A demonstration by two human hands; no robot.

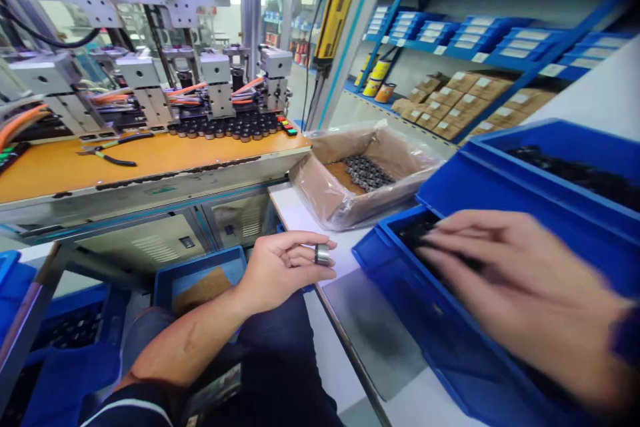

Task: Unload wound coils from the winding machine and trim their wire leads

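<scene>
Blue shelves [500, 47] fill the right wall, and an orange-topped bench [150, 160] with machine heads runs across the left. On the white table, a blue bin [380, 260] sits up close, with a plastic-lined box [325, 193] of dark parts just behind it. The right hand [520, 287] is low over the bin, fingers stretched towards the dark parts [415, 233] inside. It's blurred, so I cannot tell whether it grips anything. The left hand [280, 267] hangs palm-up off the table's edge, above the lap. Its grip is narrow, with thumb and fingertips pinched on a small metal ring [323, 254]. The ring stands on edge right at the tips, just left of the bin.
</scene>
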